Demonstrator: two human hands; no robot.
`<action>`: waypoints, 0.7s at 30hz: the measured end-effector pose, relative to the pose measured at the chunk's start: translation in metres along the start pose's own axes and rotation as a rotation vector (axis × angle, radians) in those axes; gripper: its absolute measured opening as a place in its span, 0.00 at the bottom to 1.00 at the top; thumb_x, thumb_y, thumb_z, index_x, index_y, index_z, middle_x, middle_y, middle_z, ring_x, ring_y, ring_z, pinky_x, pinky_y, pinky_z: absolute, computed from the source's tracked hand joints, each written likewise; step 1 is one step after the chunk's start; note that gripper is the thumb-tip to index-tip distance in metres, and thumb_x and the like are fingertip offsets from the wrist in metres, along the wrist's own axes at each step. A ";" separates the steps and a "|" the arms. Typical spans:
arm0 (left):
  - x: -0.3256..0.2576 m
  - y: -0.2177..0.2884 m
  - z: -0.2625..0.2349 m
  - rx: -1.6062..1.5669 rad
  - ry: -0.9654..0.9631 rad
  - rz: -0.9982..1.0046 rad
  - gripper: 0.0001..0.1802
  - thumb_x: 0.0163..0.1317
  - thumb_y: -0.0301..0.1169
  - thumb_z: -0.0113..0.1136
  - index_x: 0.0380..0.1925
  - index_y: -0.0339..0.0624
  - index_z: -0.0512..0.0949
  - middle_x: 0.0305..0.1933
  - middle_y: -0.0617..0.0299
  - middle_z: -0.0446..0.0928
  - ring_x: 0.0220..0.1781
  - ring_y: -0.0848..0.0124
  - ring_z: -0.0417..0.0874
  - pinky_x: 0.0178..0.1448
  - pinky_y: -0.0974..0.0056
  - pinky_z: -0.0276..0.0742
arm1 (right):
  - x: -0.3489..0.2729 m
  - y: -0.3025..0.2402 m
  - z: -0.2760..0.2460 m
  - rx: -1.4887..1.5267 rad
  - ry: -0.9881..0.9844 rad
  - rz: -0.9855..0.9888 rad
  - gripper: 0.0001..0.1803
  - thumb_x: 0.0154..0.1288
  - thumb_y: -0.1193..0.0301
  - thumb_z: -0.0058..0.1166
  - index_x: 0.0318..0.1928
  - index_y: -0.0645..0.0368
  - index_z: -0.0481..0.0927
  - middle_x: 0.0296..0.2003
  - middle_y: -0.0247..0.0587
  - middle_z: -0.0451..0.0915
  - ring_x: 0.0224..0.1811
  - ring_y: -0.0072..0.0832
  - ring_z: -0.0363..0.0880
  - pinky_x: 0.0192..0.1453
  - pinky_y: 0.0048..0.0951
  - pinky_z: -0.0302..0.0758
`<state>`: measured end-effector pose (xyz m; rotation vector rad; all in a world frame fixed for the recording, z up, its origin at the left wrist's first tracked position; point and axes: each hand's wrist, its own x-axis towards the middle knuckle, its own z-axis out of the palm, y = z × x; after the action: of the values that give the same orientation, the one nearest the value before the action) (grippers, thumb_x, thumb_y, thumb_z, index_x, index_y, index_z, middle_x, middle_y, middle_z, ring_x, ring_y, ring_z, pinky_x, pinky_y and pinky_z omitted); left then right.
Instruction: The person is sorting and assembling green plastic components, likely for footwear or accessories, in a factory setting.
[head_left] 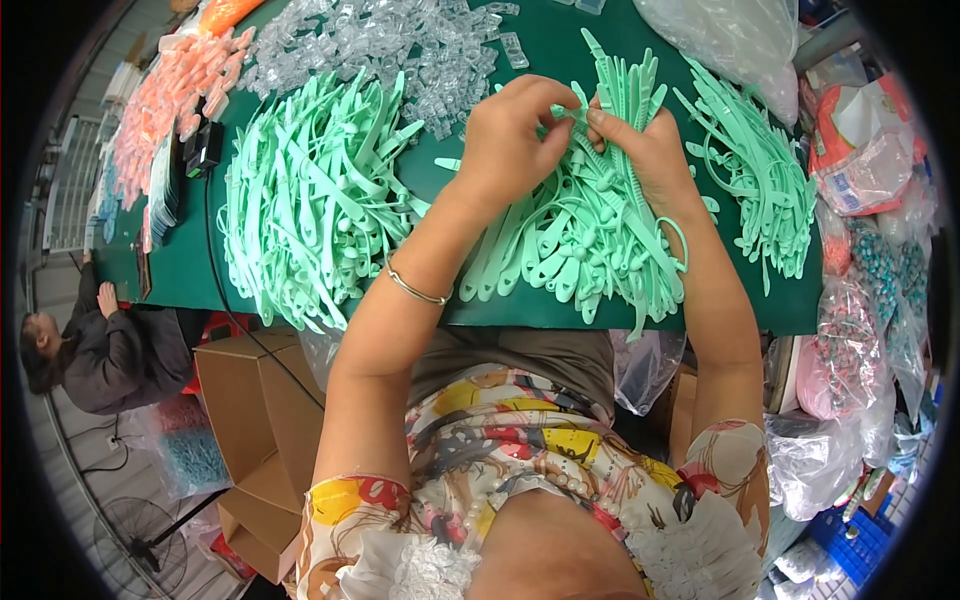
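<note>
Mint-green plastic straps with toothed ends and small round knobs lie in heaps on the dark green table (550, 313). My right hand (655, 160) is closed round a bunch of straps (628, 85), its thumb laid across them and their toothed ends fanning out above. Close beside it, my left hand (515, 135) pinches the end of one green strap (574, 112) between thumb and fingers. Below both hands spreads a pile of straps (590, 245). A larger strap heap (310, 195) lies to the left, and a smaller one (765, 185) to the right.
Clear plastic pieces (370, 50) cover the table's back, with orange pieces (175, 95) at far left. A black device (203, 148) trails a cable. Plastic bags (850, 330) crowd the right side. A cardboard box (265, 410) stands below left; another person (120, 350) is beyond.
</note>
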<state>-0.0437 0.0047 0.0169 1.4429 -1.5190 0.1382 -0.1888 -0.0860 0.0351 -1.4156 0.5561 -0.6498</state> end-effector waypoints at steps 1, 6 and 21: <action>0.002 -0.002 -0.004 -0.283 -0.063 -0.216 0.09 0.51 0.20 0.61 0.34 0.40 0.78 0.33 0.63 0.79 0.28 0.76 0.78 0.31 0.73 0.73 | 0.000 0.000 0.000 0.000 0.001 -0.001 0.12 0.55 0.69 0.60 0.35 0.64 0.77 0.25 0.35 0.76 0.28 0.20 0.72 0.35 0.23 0.69; 0.010 -0.004 -0.017 -0.674 -0.235 -0.679 0.11 0.60 0.34 0.56 0.34 0.36 0.78 0.29 0.68 0.76 0.30 0.82 0.68 0.35 0.75 0.65 | 0.000 0.002 0.004 -0.020 -0.015 -0.022 0.13 0.54 0.69 0.61 0.37 0.64 0.77 0.26 0.34 0.76 0.28 0.19 0.72 0.35 0.22 0.70; 0.006 -0.001 -0.007 -0.673 -0.196 -0.713 0.12 0.59 0.35 0.57 0.23 0.38 0.76 0.21 0.72 0.68 0.25 0.83 0.64 0.29 0.75 0.56 | 0.001 0.008 0.000 -0.228 0.024 -0.016 0.16 0.49 0.67 0.65 0.36 0.64 0.80 0.28 0.34 0.80 0.30 0.19 0.76 0.38 0.22 0.72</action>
<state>-0.0375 0.0047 0.0239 1.3558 -0.9599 -0.8815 -0.1877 -0.0864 0.0274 -1.6281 0.6542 -0.6320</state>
